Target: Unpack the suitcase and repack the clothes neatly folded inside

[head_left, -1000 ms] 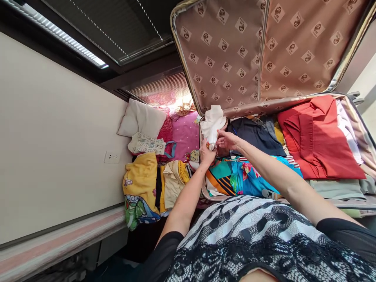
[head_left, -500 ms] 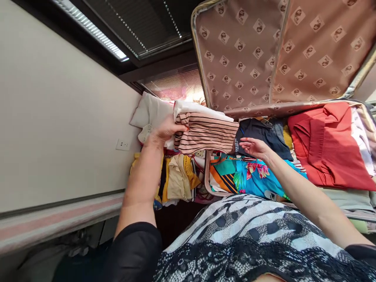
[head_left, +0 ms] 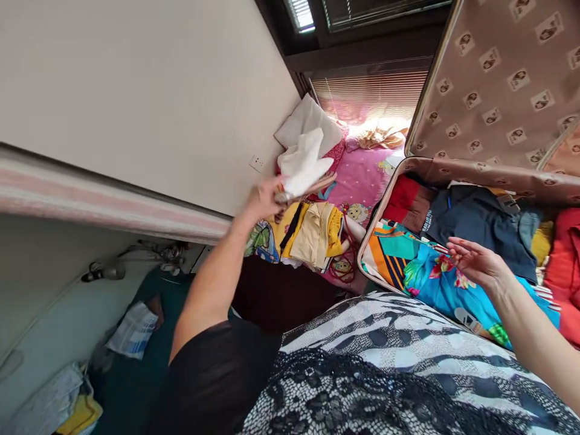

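Observation:
My left hand (head_left: 265, 196), a little blurred, grips one end of folded clothes: a white garment (head_left: 306, 163) on top, with a thin pinkish edge of the striped garment (head_left: 322, 183) below it. It holds them above the bed, over a pile of yellow and beige clothes (head_left: 312, 232). My right hand (head_left: 475, 264) hovers over the suitcase with its fingers apart and nothing in it. Beneath it lie a bright blue floral garment (head_left: 435, 284) and a dark navy garment (head_left: 480, 220).
The suitcase (head_left: 362, 257) stands open at right, its patterned lid (head_left: 502, 78) raised; red clothes (head_left: 566, 266) lie inside. A grey pillow (head_left: 308, 118) rests by the wall (head_left: 181, 109) on the pink sheet (head_left: 360, 178). Below left are a lamp-like object (head_left: 106, 272) and cables.
My left hand has carried the striped and white garments left, away from the suitcase, and turned them. A red garment now shows where they were. The view has swung left; my right hand stays over the suitcase.

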Demonstrator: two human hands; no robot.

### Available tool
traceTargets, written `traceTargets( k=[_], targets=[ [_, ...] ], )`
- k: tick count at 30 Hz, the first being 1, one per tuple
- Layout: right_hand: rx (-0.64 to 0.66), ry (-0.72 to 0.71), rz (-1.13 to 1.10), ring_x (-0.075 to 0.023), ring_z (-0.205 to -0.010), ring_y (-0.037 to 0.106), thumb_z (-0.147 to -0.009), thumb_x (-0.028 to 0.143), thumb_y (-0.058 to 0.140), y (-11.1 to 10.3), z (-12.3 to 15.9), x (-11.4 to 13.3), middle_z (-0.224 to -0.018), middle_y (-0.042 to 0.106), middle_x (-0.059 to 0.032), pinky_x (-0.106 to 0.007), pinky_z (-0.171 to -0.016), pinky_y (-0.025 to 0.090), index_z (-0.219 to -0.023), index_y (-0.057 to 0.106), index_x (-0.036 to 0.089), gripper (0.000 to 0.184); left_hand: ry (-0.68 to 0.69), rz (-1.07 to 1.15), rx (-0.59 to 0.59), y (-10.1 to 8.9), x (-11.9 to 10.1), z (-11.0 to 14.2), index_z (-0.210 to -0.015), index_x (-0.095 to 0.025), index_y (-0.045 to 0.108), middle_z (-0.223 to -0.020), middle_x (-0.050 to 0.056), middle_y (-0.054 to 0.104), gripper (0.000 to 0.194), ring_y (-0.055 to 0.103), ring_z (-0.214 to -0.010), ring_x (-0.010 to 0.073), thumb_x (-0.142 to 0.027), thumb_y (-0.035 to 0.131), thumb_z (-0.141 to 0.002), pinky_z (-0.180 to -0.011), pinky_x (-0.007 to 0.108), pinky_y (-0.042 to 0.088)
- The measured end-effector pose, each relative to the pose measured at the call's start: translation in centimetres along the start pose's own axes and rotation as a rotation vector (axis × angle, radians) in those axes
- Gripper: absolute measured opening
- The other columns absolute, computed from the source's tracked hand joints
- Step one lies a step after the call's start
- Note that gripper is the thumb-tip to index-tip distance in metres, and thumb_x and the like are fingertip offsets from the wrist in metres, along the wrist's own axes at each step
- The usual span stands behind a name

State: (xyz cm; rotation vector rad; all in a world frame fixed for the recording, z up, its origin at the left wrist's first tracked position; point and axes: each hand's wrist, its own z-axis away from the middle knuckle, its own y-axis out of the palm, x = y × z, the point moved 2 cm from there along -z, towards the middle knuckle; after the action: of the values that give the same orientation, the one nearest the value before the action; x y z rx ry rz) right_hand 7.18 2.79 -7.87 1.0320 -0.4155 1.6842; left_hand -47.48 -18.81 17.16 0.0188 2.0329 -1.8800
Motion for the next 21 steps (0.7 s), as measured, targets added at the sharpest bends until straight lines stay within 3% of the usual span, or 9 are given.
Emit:
traceTargets(
  k=[3, 5, 6, 8, 11, 14, 16, 18, 21],
  targets=[
    [-0.071, 0.175, -0.067, -0.0237, -0.068, 0.069, -0.077, 0.025, 0.071, 0.6, 0.8, -0.5, -0.086, 0.074, -0.0165, -0.031, -0.055, 0.062, -0.083, 0.079, 0.026, 0.010, -0.055, -0.088, 0.199, 9.5, 1.2, 8.2, -0.140, -0.014, 0.070, -0.149, 0.014, 0.069, 0.055, 0.060, -0.145, 0.0310, -0.012, 0.069, -0.085, -0.128, 0.048, 0.043],
    [-0.058, 0.198, -0.050, -0.0240, -0.068, 0.068, -0.078, 0.025, 0.070, 1.1, 1.2, -0.5, -0.090, 0.074, -0.0170, -0.030, -0.052, 0.061, -0.084, 0.080, 0.026, 0.011, -0.200, -0.104, 0.395, 16.0, 1.6, 13.3, -0.149, -0.015, 0.065, -0.163, 0.014, 0.058, 0.068, 0.042, -0.161, 0.0338, -0.006, 0.068, -0.082, -0.136, 0.052, 0.029],
    [-0.051, 0.207, -0.042, -0.0235, -0.068, 0.068, -0.079, 0.023, 0.069, 1.4, 1.4, -0.4, -0.091, 0.074, -0.0169, -0.029, -0.051, 0.060, -0.084, 0.080, 0.025, 0.012, -0.279, -0.098, 0.488, 18.8, 1.7, 15.4, -0.155, -0.017, 0.061, -0.171, 0.013, 0.049, 0.079, 0.033, -0.166, 0.0353, -0.003, 0.068, -0.078, -0.137, 0.054, 0.027],
    [-0.059, 0.245, -0.054, -0.0208, -0.068, 0.068, -0.082, 0.019, 0.067, 2.0, 1.8, -0.1, -0.092, 0.075, -0.0160, -0.025, -0.052, 0.060, -0.084, 0.080, 0.023, 0.015, -0.412, -0.072, 0.550, 22.5, 2.1, 18.1, -0.164, -0.022, 0.051, -0.182, 0.012, 0.028, 0.093, 0.020, -0.171, 0.0348, -0.001, 0.067, -0.075, -0.137, 0.055, 0.024],
    [-0.130, 0.306, -0.131, -0.0155, -0.068, 0.069, -0.085, 0.011, 0.063, 3.3, 2.7, 1.0, -0.093, 0.076, -0.0134, -0.018, -0.058, 0.062, -0.084, 0.079, 0.021, 0.019, -0.505, -0.016, 0.495, 23.7, 3.2, 18.6, -0.162, -0.030, 0.054, -0.180, 0.011, 0.034, 0.089, 0.026, -0.169, 0.0342, -0.007, 0.070, -0.078, -0.136, 0.055, 0.025],
    [-0.165, 0.314, -0.172, -0.0143, -0.067, 0.071, -0.088, 0.007, 0.060, 4.5, 4.6, 2.2, -0.090, 0.077, -0.0117, -0.018, -0.061, 0.064, -0.088, 0.075, 0.019, 0.019, -0.468, 0.018, 0.431, 22.1, 4.1, 16.4, -0.153, -0.032, 0.063, -0.167, 0.010, 0.052, 0.080, 0.044, -0.159, 0.0340, -0.017, 0.076, -0.076, -0.131, 0.049, 0.035],
    [-0.173, 0.311, -0.189, -0.0147, -0.066, 0.071, -0.090, 0.006, 0.060, 4.5, 6.2, 2.7, -0.086, 0.076, -0.0104, -0.020, -0.059, 0.064, -0.089, 0.073, 0.018, 0.018, -0.419, 0.011, 0.427, 21.1, 4.1, 14.2, -0.148, -0.027, 0.067, -0.163, 0.014, 0.054, 0.075, 0.051, -0.153, 0.0362, -0.016, 0.074, -0.074, -0.127, 0.050, 0.041],
    [-0.210, 0.268, -0.224, -0.0141, -0.064, 0.071, -0.091, 0.006, 0.060, 3.1, 7.9, 2.9, -0.080, 0.075, -0.0089, -0.020, -0.057, 0.061, -0.090, 0.073, 0.017, 0.017, -0.392, -0.003, 0.359, 20.6, 3.4, 11.7, -0.141, -0.021, 0.070, -0.162, 0.019, 0.053, 0.066, 0.055, -0.148, 0.0395, -0.013, 0.068, -0.075, -0.124, 0.056, 0.045],
    [-0.345, 0.124, -0.243, -0.0118, -0.060, 0.068, -0.087, 0.004, 0.066, -1.5, 10.9, 2.7, -0.075, 0.074, -0.0081, -0.017, -0.054, 0.057, -0.088, 0.074, 0.015, 0.014, -0.255, 0.084, 0.118, 20.4, -0.2, 7.3, -0.134, -0.018, 0.071, -0.154, 0.019, 0.059, 0.052, 0.060, -0.143, 0.0369, -0.014, 0.060, -0.083, -0.124, 0.057, 0.047]
  ],
)
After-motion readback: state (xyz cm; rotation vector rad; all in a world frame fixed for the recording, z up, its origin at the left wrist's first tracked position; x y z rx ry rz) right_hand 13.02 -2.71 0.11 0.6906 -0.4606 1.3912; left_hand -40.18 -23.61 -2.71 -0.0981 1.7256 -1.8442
